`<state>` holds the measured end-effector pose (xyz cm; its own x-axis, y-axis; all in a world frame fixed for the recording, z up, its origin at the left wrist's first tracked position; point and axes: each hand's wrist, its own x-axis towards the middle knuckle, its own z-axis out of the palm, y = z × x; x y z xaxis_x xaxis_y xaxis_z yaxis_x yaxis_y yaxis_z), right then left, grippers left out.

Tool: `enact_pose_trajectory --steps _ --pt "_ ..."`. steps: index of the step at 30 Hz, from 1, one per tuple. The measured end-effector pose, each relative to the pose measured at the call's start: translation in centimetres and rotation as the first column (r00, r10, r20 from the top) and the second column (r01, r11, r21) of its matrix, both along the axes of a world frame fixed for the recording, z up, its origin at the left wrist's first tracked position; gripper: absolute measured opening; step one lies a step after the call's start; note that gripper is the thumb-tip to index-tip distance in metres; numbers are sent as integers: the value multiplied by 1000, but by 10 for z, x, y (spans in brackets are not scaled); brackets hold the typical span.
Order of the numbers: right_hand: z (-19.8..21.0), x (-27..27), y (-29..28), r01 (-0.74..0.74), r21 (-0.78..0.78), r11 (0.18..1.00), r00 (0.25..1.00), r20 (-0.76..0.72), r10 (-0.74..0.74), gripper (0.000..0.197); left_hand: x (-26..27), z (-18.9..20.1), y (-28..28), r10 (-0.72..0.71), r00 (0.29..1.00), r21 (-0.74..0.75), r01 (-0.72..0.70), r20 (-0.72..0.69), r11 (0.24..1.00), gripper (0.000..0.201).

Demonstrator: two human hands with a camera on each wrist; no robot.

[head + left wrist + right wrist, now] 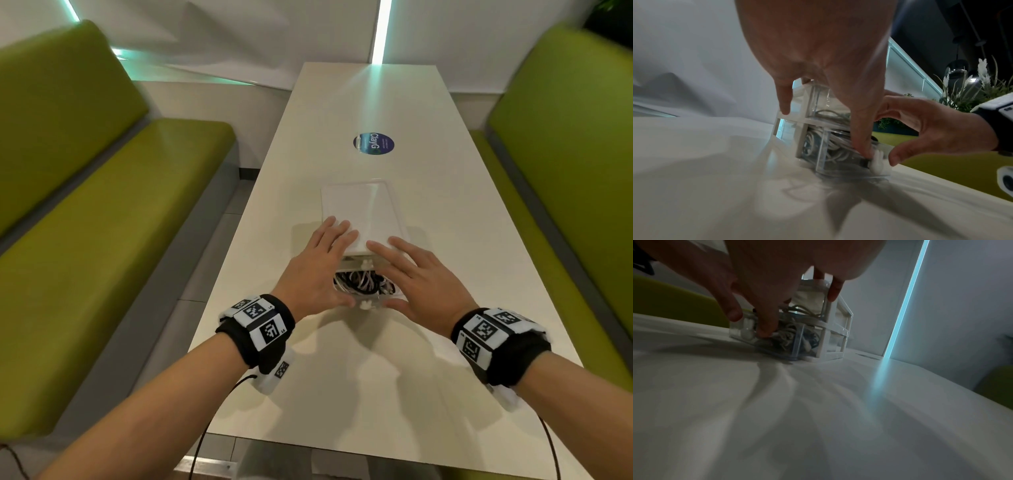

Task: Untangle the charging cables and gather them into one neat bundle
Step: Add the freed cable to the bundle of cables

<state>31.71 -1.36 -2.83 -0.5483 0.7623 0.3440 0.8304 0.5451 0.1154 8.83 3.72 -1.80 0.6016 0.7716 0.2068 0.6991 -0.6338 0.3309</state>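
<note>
Left hand point(317, 263) – fingers point(337, 233) lying nearly straight on the white top of the drawer unit point(359, 209), thumb pressing at the front edge of the clear drawer point(824, 155), which is standing part-way out of the unit. Not wrapping anything. Right hand point(416, 274) mirroring it: fingers spread on the top, thumb point(734, 311) hanging just beside the drawer's small white knob point(878, 160); whether it is actually touching is hard to tell. Both hands are bracing rather than gripping.

Charging cables point(363, 284) are lying directly beneath and between the two palms, in the open part of the drawer – a knot of white and dark strands, more of it running back under the fingertips into the unit. No clear long axis; the mass is coiled. The drawer's own length is running away from the person along the table point(342, 377).

Judgement: the opening is facing up between the thumbs, so reaching in means curling down and inward. Both hands are about equally near.
</note>
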Motion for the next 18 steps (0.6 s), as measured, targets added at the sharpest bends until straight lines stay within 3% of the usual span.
enact_pose_trajectory --steps 5,9,12,16,18 --pt "-9 -2 -3 2 -6 1000 1000 22 -2 25 -1 -2 2 5 1000 -1 -5 14 1000 108" --pt "-5 -8 -10 41 -47 998 997 -63 -44 19 -1 2 2 1 1000 -6 -1 -2 1000 108" --pt "0 -11 -12 37 -66 997 991 -126 -45 44 -3 4 1 -15 1000 -12 15 3 1000 107" --pt "12 -19 -11 193 -151 970 974 -89 -207 93 -7 4 6 -44 999 -17 44 11 999 106" --pt "12 -19 -7 232 -173 957 963 -95 -251 98 -8 3 8 -42 999 -9 42 22 999 103"
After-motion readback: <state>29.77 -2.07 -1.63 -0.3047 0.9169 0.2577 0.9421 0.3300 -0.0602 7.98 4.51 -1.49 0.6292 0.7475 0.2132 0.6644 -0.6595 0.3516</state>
